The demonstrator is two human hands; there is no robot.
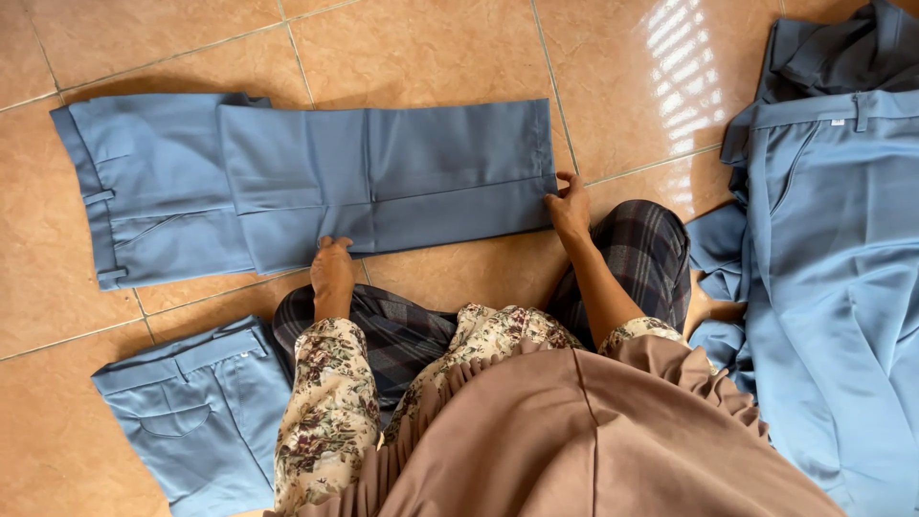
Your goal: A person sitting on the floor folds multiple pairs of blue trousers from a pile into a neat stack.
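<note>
Home floor: glossy tan tiles

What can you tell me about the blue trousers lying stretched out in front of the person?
The blue trousers lie flat on the tiled floor, waistband with belt loops at the picture's left, the legs folded back over themselves. The cloth looks smooth and woven, with a pressed crease. The left hand presses the near edge; the right hand touches the folded end.

Blue cloth trousers folded lengthwise across tan tiled floor, waistband at left, hems at right. Left hand on near edge, mid-length; right hand at hem corner. Small folded blue trousers nearer, left of plaid-covered knees. Heap of unfolded blue garments at right, touching knee.
</note>
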